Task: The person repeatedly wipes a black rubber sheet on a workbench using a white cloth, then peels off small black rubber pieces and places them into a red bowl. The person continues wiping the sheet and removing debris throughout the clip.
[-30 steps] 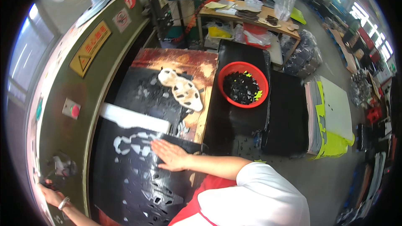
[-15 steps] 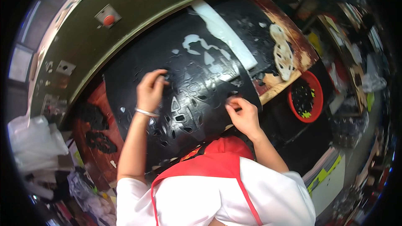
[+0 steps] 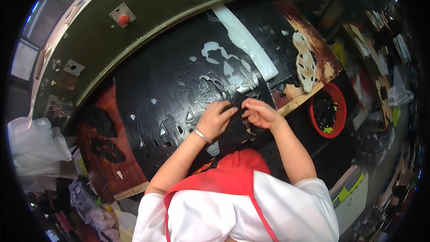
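My left hand (image 3: 216, 121), with a silver bangle on the wrist, hovers over the near part of a black sheet (image 3: 152, 80). Its fingers are bent and close together, pointing right. Facing it, my right hand (image 3: 261, 113) has its fingers curled in a pinch. The fingertips of both hands nearly meet around something dark that blends into the sheet; I cannot make it out. Cut outlines and small holes (image 3: 190, 116) mark the sheet beside my left hand. Beyond my hands lie a ring-like pale patch (image 3: 209, 47) and a white strip (image 3: 251, 45).
A red bowl (image 3: 343, 115) of black and yellow-green scraps stands at the right. Near it lies a cream openwork piece (image 3: 307, 69). Black cut pieces (image 3: 107, 149) rest on the reddish board at left. A green machine beam with a red button (image 3: 123, 19) spans the far side.
My left hand has moved right and nearer to me, meeting my right hand, which has shifted slightly. The holed near part of the sheet looks different, with a pale patch now showing below my left hand.
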Available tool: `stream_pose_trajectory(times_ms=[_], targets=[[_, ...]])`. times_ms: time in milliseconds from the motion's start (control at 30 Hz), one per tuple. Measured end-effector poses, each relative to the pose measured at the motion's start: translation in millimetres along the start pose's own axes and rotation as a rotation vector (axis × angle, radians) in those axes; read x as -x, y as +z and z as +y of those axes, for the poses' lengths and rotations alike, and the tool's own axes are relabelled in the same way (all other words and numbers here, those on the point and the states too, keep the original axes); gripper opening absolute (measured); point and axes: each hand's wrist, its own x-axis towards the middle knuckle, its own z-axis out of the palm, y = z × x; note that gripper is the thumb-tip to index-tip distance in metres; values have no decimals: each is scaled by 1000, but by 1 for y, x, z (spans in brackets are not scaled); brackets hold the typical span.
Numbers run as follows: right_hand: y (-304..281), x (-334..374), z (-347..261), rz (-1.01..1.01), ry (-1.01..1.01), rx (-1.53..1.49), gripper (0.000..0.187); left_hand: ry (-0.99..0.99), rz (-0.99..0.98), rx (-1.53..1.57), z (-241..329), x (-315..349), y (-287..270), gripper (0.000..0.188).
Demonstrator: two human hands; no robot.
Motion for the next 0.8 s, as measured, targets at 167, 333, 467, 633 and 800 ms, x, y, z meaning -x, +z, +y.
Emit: stream_pose_trajectory(times_ms=[167,333,467,633,800], targets=[[-4,-5,34,-245,-270,-267,12,-17,9,11,7,2,-2,41],[8,-11,51,-309,-383,-565,29,-91,47,68,4,-4,1,49],[21,-9,37,-274,-396,-607,31,-239,61,252,-10,0,5,39],[49,9,15,180,-415,417,15,-943,291,931,-44,-15,-13,24],[62,34,7,698,-790,1097,21,-954,578,1397,-85,-21,-57,28]])
